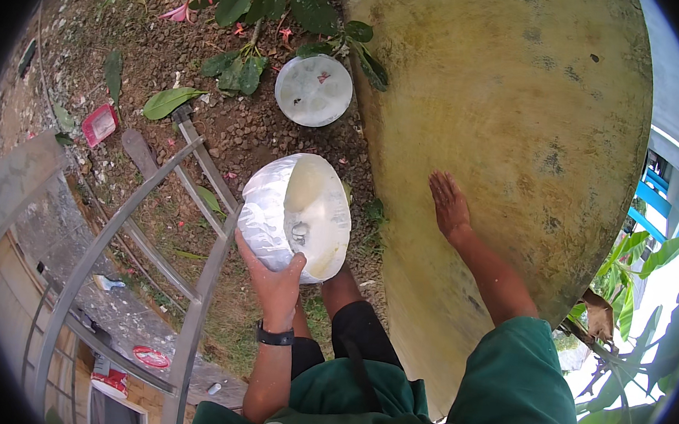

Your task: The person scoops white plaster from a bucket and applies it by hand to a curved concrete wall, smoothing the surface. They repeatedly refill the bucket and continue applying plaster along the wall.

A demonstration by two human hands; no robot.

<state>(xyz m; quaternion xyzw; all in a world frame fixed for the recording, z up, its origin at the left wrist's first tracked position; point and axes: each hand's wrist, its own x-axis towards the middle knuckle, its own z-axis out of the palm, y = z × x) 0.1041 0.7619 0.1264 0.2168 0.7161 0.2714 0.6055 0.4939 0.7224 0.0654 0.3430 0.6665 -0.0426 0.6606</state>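
My left hand [270, 274] grips a rounded white bowl [318, 203] by its lower edge, with a dark band on my wrist. The bowl has streaky white outer sides, a pale yellowish interior and a small lump inside that I cannot make out. My right hand [449, 204] lies flat, fingers stretched out, at the mottled yellow-green surface of a large curved panel [520, 106] that takes up the right of the view.
A round white lid or dish [313, 90] lies on soil beneath leafy branches [244, 4]. A curved metal ladder-like frame [200, 290] stands at left, near a pink tray [99, 124] and a paved strip [79, 225]. Plants [628, 303] show beyond the panel.
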